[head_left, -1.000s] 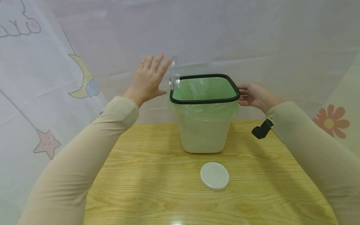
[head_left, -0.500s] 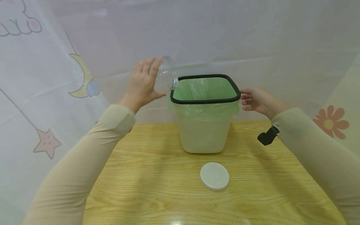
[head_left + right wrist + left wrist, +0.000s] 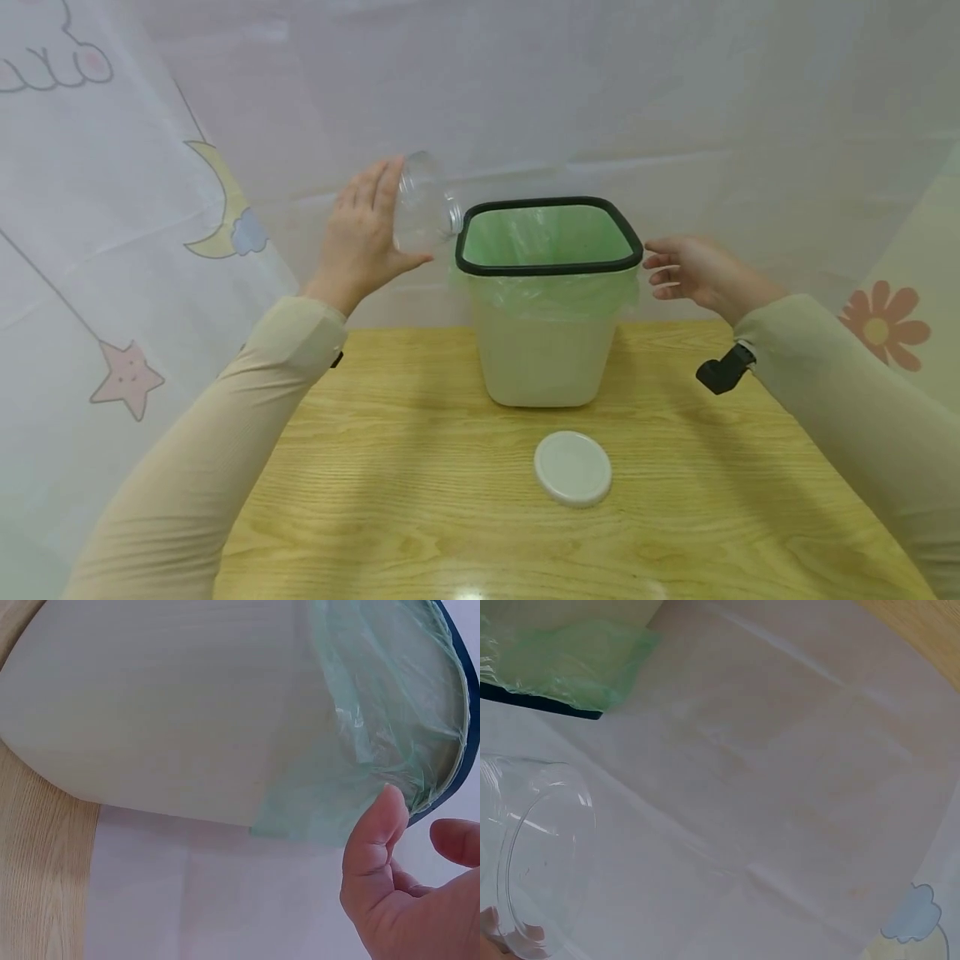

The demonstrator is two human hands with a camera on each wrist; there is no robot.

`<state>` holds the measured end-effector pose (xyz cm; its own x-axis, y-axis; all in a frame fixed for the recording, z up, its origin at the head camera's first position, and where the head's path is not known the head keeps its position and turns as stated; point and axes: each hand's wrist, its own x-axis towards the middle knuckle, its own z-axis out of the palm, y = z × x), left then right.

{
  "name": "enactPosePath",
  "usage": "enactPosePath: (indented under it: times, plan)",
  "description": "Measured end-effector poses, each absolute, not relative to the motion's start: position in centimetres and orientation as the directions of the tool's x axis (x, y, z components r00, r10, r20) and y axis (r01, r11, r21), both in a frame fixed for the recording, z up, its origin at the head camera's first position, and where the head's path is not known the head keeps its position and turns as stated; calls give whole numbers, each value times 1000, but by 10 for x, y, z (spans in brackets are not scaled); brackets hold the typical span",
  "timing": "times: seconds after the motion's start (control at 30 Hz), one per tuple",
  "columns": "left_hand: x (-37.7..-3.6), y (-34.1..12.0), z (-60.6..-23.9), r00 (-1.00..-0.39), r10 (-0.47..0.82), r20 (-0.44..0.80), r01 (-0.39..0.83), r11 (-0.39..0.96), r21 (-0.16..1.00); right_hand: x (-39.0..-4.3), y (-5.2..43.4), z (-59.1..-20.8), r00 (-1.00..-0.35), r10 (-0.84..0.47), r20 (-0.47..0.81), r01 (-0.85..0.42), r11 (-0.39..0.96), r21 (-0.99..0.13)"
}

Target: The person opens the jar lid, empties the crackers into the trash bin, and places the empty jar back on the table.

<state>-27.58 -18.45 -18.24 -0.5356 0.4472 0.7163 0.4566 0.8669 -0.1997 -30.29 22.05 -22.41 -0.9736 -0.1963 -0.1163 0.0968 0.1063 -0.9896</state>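
Observation:
My left hand [image 3: 363, 225] grips a clear jar [image 3: 426, 204] around its side, at the left of the bin. The jar lies tilted on its side, its threaded mouth facing right toward the bin's rim, and no lid is on it. In the left wrist view the jar's base [image 3: 544, 855] shows, with fingertips behind it. A pale bin [image 3: 543, 350] with a black rim ring stands on the table, lined with a green bag [image 3: 551, 229]. My right hand [image 3: 693, 271] is beside the bin's right rim, fingers loosely bent and holding nothing; its fingertips [image 3: 386, 802] overlap the bag's edge in the right wrist view.
A round white lid [image 3: 572, 468] lies on the wooden table [image 3: 420, 500] in front of the bin. A pale printed cloth [image 3: 540, 92] hangs behind the table and on both sides. Black straps with small devices [image 3: 726, 371] are worn at the wrists.
My left hand has moved left with the jar, drawing its mouth back from over the bin to beside the rim. My right hand has moved slightly right and down. Bin and lid stay put.

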Motion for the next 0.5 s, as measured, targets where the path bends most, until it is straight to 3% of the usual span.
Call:
enactPosePath:
  times: [0.5]
  plan:
    - [-271,-190,-201,-522,324,789,459,887,-60,-294,234,-220,-973,-208,-104,77,136,-988]
